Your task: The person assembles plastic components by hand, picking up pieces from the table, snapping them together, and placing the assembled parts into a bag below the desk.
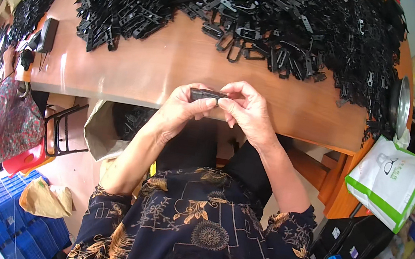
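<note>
Both my hands meet over the near edge of the wooden table (173,70). A small, long black plastic part (203,94) lies between them. My left hand (184,103) is closed around its left end, the thumb pressed along its near side. The fingertips of my right hand (245,107) pinch at its right end; whether they hold a second small piece there I cannot make out. Beyond my hands, a big heap of loose black plastic parts (246,24) covers the far side of the table, several of them frame-shaped.
A black box-shaped device (47,35) with a cable stands at the table's left. Someone in a flowered top (7,125) sits beyond it. A metal bowl (399,108) is at the right edge, above a white-and-green bag (388,180). An open sack (104,132) hangs below the table edge.
</note>
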A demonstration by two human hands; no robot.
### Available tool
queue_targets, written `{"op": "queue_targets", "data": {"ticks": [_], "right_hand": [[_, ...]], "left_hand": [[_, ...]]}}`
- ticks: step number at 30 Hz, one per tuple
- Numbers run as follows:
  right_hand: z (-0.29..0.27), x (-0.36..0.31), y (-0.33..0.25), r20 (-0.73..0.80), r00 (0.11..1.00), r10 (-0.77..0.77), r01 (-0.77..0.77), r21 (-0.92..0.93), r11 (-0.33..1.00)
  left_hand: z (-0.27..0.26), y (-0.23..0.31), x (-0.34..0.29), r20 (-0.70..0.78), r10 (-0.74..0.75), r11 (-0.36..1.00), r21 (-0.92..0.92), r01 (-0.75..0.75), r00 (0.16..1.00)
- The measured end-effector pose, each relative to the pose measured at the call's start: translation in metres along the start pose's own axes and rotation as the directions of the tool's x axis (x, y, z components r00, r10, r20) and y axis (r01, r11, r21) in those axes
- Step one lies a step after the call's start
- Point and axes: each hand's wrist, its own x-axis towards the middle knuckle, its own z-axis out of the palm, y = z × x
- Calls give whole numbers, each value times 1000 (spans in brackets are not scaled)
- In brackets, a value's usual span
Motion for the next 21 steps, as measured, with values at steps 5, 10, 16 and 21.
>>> {"op": "queue_targets", "data": {"ticks": [5,10,16,21], "right_hand": [[2,-3,-5,-94,994,-54,44,-110,993],[-45,-33,-21,-107,918,-382,207,-692,691],[-173,-66,-52,-296,581,-758,-229,-953,196],[-178,-76,-61,-81,725,-684,-215,-970,-112]], "left_hand": [[2,-1,10,-15,54,990,134,-52,998],[3,17,33,-15,-121,990,75,122,993],[15,44,56,-1,181,888,429,-163,983],[35,42,73,264,465,-165,964,-210,845]]}}
